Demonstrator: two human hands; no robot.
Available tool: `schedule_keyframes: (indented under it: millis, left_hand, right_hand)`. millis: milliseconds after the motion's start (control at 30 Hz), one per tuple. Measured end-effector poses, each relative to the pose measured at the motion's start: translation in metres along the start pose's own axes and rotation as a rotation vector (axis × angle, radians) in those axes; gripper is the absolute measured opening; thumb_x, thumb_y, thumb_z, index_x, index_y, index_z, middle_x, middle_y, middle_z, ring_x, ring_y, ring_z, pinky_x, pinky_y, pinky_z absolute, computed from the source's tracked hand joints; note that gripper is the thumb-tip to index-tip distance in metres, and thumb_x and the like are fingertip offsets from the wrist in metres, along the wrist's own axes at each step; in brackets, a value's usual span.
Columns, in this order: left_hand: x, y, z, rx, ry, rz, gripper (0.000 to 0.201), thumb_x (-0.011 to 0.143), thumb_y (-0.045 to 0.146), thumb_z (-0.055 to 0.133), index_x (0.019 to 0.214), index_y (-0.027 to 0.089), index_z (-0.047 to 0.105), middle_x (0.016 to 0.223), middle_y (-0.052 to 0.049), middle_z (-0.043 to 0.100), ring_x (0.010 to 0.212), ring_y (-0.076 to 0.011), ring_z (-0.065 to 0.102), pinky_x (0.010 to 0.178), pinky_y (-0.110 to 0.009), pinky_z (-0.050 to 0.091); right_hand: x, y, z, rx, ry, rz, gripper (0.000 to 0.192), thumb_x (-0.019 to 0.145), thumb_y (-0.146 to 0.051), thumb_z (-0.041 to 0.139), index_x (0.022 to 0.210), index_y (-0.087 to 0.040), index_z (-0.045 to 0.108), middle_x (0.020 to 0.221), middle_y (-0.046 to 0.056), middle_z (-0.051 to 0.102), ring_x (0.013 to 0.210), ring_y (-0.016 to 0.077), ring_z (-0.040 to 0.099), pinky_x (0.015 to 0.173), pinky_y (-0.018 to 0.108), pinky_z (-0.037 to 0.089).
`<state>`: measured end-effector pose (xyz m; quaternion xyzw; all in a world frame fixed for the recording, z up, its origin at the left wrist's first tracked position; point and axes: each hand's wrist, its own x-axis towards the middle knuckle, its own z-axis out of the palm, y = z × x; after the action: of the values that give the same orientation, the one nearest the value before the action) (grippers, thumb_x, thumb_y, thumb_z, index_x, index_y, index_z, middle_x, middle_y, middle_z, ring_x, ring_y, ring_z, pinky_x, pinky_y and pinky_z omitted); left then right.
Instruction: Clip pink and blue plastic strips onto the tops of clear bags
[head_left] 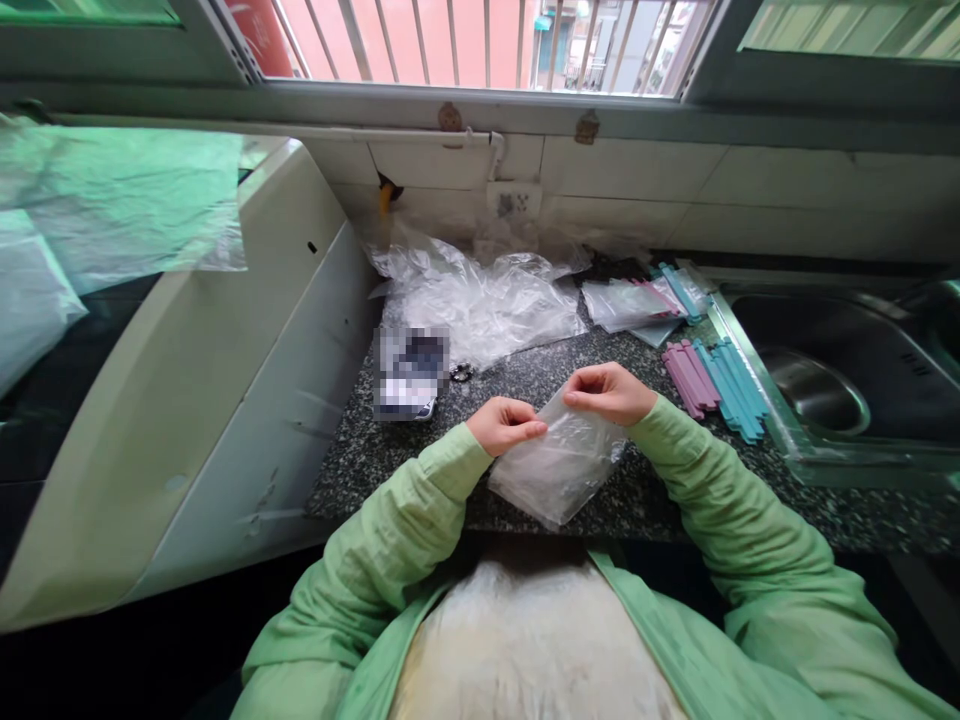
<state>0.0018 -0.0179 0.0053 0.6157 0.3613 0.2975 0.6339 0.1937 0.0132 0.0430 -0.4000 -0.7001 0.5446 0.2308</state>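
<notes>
Between my two hands hangs a clear plastic bag (pixel 559 465), tilted over the front edge of the counter. My left hand (pixel 508 424) pinches its upper left side between thumb and fingers. At the top right edge, my right hand (pixel 609 392) grips it the same way. To the right lie pink plastic strips (pixel 690 378) and blue plastic strips (pixel 731 388) in two side-by-side groups. Behind them is a small stack of flat clear bags (pixel 634 305), with more pink and blue strips on it. A large heap of crumpled clear plastic (pixel 480 300) spreads behind my hands.
A blurred-out item (pixel 411 375) lies left on the speckled dark countertop (pixel 517 375), near a small dark ring-shaped object (pixel 461 373). A steel sink (pixel 814 390) is at right. A pale appliance hood (pixel 225 330) slants up at left with plastic sheets (pixel 127 195) over it.
</notes>
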Motion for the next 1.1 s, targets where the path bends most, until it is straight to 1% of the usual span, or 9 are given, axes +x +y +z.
schedule_keyframes:
  millis: [167,400,567,733,833,933,1000,1100]
  left_hand:
    - [-0.001,0.001,-0.001,0.031,-0.009,0.012,0.047,0.057,0.055,0.063,0.05,0.009,0.056,0.047,0.003,0.04,0.047,-0.0058,0.035,0.045,-0.02,0.024]
    - [-0.002,0.0,-0.002,0.027,-0.033,-0.022,0.05,0.057,0.058,0.061,0.05,0.01,0.052,0.046,0.005,0.037,0.045,-0.0045,0.031,0.044,-0.02,0.021]
    - [0.0,0.002,0.0,0.009,0.026,-0.001,0.048,0.056,0.057,0.063,0.052,0.01,0.054,0.044,0.006,0.037,0.045,-0.0039,0.029,0.043,-0.02,0.02]
    - [0.002,0.004,0.003,0.028,0.057,0.017,0.045,0.055,0.054,0.064,0.05,0.01,0.056,0.044,0.004,0.042,0.045,-0.0047,0.034,0.044,-0.02,0.025]
    - [0.001,0.004,0.002,0.032,0.095,0.028,0.044,0.056,0.052,0.065,0.048,0.01,0.055,0.043,0.004,0.041,0.045,-0.0048,0.033,0.044,-0.02,0.025]
    - [0.001,0.003,-0.001,0.013,0.178,0.052,0.042,0.056,0.05,0.065,0.05,0.01,0.056,0.044,0.004,0.042,0.045,-0.005,0.034,0.044,-0.02,0.025]
    - [0.0,0.004,-0.003,0.0,0.241,0.071,0.041,0.056,0.049,0.066,0.05,0.01,0.057,0.045,0.003,0.042,0.046,-0.0052,0.034,0.044,-0.02,0.026]
    - [0.0,0.005,-0.005,-0.001,0.304,0.106,0.041,0.056,0.049,0.066,0.05,0.01,0.057,0.046,0.002,0.045,0.048,-0.0063,0.037,0.045,-0.02,0.028]
  right_hand:
    - [0.001,0.0,0.0,0.012,-0.001,0.015,0.031,0.063,-0.043,0.063,0.06,-0.012,0.056,0.055,-0.002,0.051,0.052,0.0065,0.042,0.048,0.021,0.033]
    - [0.001,-0.002,0.004,0.022,-0.012,0.035,0.033,0.062,-0.044,0.063,0.059,-0.012,0.055,0.054,-0.003,0.05,0.051,0.0059,0.041,0.048,0.021,0.032]
    - [0.004,0.0,0.009,-0.007,-0.046,0.045,0.034,0.061,-0.045,0.063,0.06,-0.012,0.056,0.055,-0.002,0.052,0.052,0.0066,0.042,0.051,0.022,0.034]
    - [0.006,0.002,0.013,-0.008,-0.059,0.05,0.037,0.06,-0.048,0.063,0.061,-0.012,0.057,0.057,-0.001,0.054,0.053,0.0072,0.044,0.052,0.022,0.035]
    - [0.006,0.002,0.013,0.022,-0.026,0.054,0.039,0.059,-0.05,0.064,0.065,-0.012,0.057,0.06,-0.001,0.055,0.055,0.0078,0.046,0.053,0.023,0.036]
    - [0.006,0.002,0.01,0.038,-0.008,0.061,0.044,0.057,-0.053,0.064,0.072,-0.012,0.057,0.063,-0.001,0.055,0.058,0.0087,0.047,0.056,0.023,0.037]
    - [0.005,0.002,0.008,0.021,-0.035,0.078,0.046,0.057,-0.055,0.064,0.073,-0.012,0.057,0.063,-0.001,0.054,0.058,0.0089,0.047,0.056,0.023,0.037]
    - [0.005,0.003,0.006,-0.016,-0.072,0.101,0.044,0.056,-0.054,0.064,0.068,-0.013,0.055,0.06,-0.003,0.051,0.057,0.0087,0.045,0.054,0.022,0.034]
